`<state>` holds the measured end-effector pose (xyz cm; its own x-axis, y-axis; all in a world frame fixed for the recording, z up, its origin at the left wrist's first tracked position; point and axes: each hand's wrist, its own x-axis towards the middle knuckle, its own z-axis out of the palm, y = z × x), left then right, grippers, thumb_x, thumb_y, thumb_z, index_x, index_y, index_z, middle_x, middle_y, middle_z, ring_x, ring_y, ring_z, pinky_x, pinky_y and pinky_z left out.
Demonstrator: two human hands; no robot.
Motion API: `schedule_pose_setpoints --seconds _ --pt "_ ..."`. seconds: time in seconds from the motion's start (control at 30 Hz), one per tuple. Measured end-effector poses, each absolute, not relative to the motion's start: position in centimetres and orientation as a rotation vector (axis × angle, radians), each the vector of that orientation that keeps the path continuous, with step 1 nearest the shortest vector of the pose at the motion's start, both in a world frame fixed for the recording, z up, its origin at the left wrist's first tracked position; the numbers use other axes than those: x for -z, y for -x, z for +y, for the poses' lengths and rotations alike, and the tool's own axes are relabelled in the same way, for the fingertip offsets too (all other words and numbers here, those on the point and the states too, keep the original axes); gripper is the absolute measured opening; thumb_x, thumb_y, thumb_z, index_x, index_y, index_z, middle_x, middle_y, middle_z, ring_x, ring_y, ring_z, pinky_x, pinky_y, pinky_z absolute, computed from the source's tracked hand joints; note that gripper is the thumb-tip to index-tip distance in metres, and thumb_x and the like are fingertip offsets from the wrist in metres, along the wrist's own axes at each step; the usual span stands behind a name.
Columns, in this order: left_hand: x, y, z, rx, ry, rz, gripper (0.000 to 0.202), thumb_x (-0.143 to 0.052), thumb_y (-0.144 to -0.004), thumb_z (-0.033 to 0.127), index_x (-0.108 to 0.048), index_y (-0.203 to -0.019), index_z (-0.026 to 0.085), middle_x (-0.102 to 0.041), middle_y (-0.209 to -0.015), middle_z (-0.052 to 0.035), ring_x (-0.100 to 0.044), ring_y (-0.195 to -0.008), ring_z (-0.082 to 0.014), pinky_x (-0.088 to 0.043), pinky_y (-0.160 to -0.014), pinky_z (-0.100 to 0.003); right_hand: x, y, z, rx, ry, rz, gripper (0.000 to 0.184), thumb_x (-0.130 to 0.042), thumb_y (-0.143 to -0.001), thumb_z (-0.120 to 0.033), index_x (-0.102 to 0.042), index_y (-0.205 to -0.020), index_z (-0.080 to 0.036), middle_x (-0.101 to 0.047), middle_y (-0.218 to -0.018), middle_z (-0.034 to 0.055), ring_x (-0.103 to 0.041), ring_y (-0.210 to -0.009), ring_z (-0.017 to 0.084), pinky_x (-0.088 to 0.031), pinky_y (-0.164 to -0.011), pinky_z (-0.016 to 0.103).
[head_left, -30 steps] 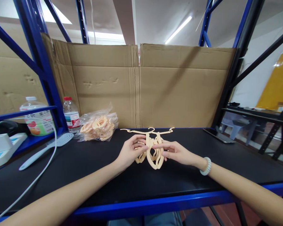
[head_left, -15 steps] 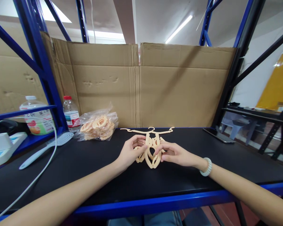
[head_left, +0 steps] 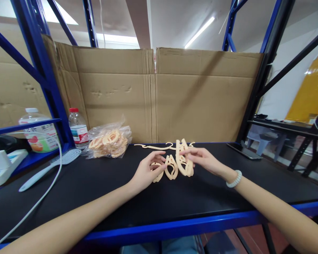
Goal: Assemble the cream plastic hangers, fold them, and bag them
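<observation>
My right hand [head_left: 203, 160] pinches a cream plastic clip piece [head_left: 184, 160] and holds it lifted and tilted just above the black shelf top [head_left: 100, 183]. My left hand [head_left: 146, 171] rests on the shelf top with its fingers curled over two more cream clip pieces [head_left: 167, 169] that lie flat. A thin cream hanger bar [head_left: 153, 146] lies just behind them. A white bead bracelet [head_left: 234, 179] circles my right wrist.
A clear bag of cream clip pieces [head_left: 108, 141] sits at the back left, beside a water bottle [head_left: 77, 128] and a pale brush [head_left: 46, 168]. A white cable [head_left: 39, 201] crosses the left side. Cardboard [head_left: 159, 95] walls the back. A phone [head_left: 244, 151] lies at right.
My right hand has pulled one clip piece away from the cluster, lifting it up and to the right. My left hand stays on the remaining pieces.
</observation>
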<state>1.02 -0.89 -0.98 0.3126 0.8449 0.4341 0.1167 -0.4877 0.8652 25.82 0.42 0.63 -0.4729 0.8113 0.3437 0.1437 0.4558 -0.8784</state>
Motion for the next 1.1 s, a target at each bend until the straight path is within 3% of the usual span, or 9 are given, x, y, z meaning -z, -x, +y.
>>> schedule_pose_setpoints --seconds 0.13,0.23,0.3,0.4,0.5,0.6,0.8,0.97,1.1 --pt "1.3 -0.6 -0.4 -1.217 -1.963 0.956 0.032 -0.06 -0.077 0.029 -0.056 -0.108 0.018 -0.061 -0.093 -0.0055 -0.06 -0.086 -0.0179 -0.051 -0.077 -0.032 0.1 -29.0 3.3 -0.85 1.182 -1.686 0.035 -0.061 -0.075 -0.046 -0.065 -0.082 -0.012 -0.051 -0.059 -0.0009 -0.044 -0.052 0.01 -0.035 -0.049 0.023" --pt "1.6 -0.3 -0.3 -1.168 -2.266 0.987 0.03 -0.057 -0.08 0.027 -0.056 -0.109 0.021 -0.062 -0.098 -0.0056 -0.058 -0.093 -0.0201 -0.048 -0.087 -0.038 0.6 -30.6 4.2 -0.819 1.451 -1.779 0.032 -0.058 -0.076 -0.045 -0.059 -0.074 -0.014 -0.052 -0.059 0.0003 -0.046 -0.052 0.011 -0.034 -0.047 0.024" --pt "1.7 -0.1 -0.5 -1.057 -2.496 0.981 0.034 -0.057 -0.081 0.029 -0.055 -0.114 0.022 -0.06 -0.107 -0.0071 -0.054 -0.102 -0.0232 -0.043 -0.094 -0.042 0.5 -31.0 4.0 -0.733 1.497 -1.981 0.031 -0.057 -0.077 -0.045 -0.06 -0.08 -0.014 -0.059 -0.07 0.0034 -0.053 -0.061 0.014 -0.04 -0.054 0.025" --pt "1.8 -0.1 -1.0 -0.843 -2.668 0.975 0.042 -0.058 -0.081 0.033 -0.052 -0.122 0.022 -0.055 -0.12 -0.0104 -0.049 -0.113 -0.027 -0.038 -0.099 -0.046 -0.1 -31.0 2.9 -0.503 1.513 -2.259 0.04 -0.058 -0.078 -0.046 -0.062 -0.103 -0.015 -0.065 -0.094 0.009 -0.06 -0.083 0.022 -0.046 -0.074 0.033" --pt "1.9 -0.2 -1.5 -0.707 -2.704 1.0 0.049 -0.058 -0.082 0.036 -0.048 -0.128 0.023 -0.049 -0.13 -0.0121 -0.043 -0.123 -0.0289 -0.033 -0.105 -0.049 -0.5 -31.0 1.8 -0.392 1.472 -2.413 0.06 -0.06 -0.077 -0.049 -0.054 -0.124 -0.013 -0.058 -0.121 0.0156 -0.054 -0.109 0.03 -0.04 -0.096 0.042" --pt "2.0 -0.2 -1.8 -0.628 -2.721 1.048 0.053 -0.056 -0.082 0.039 -0.044 -0.133 0.027 -0.043 -0.138 -0.0114 -0.034 -0.131 -0.0326 -0.023 -0.108 -0.059 -0.3 -30.8 1.0 -0.416 1.348 -2.518 0.065 -0.066 -0.074 -0.046 -0.051 -0.129 -0.015 -0.05 -0.133 0.0145 -0.045 -0.122 0.03 -0.033 -0.104 0.043" --pt "2.1 -0.1 -2.2 -0.416 -2.742 1.067 0.056 -0.052 -0.086 0.043 -0.036 -0.139 0.034 -0.03 -0.15 -0.0093 -0.016 -0.139 -0.0371 -0.013 -0.105 -0.068 0.3 -28.8 0.2 -0.236 1.303 -2.518 0.039 -0.061 -0.079 -0.025 -0.059 -0.117 -0.018 -0.059 -0.116 0.0114 -0.053 -0.107 0.027 -0.041 -0.095 0.042" --pt "2.2 -0.1 -2.1 -0.369 -2.727 1.116 0.055 -0.047 -0.088 0.046 -0.034 -0.14 0.036 -0.032 -0.149 -0.0096 -0.016 -0.139 -0.0384 -0.01 -0.103 -0.071 0.8 -27.6 0.2 -0.174 1.279 -2.476 0.027 -0.059 -0.082 -0.023 -0.061 -0.108 -0.019 -0.062 -0.099 0.0085 -0.053 -0.098 0.025 -0.044 -0.087 0.039" --pt "2.2 0.0 -1.7 -0.355 -2.74 1.168 0.051 -0.044 -0.089 0.045 -0.035 -0.139 0.037 -0.032 -0.149 -0.0088 -0.018 -0.139 -0.0377 -0.01 -0.102 -0.071 1.3 -26.9 -0.2 -0.182 1.263 -2.46 0.025 -0.057 -0.083 -0.021 -0.06 -0.108 -0.018 -0.059 -0.1 0.0096 -0.054 -0.097 0.024 -0.044 -0.088 0.039"
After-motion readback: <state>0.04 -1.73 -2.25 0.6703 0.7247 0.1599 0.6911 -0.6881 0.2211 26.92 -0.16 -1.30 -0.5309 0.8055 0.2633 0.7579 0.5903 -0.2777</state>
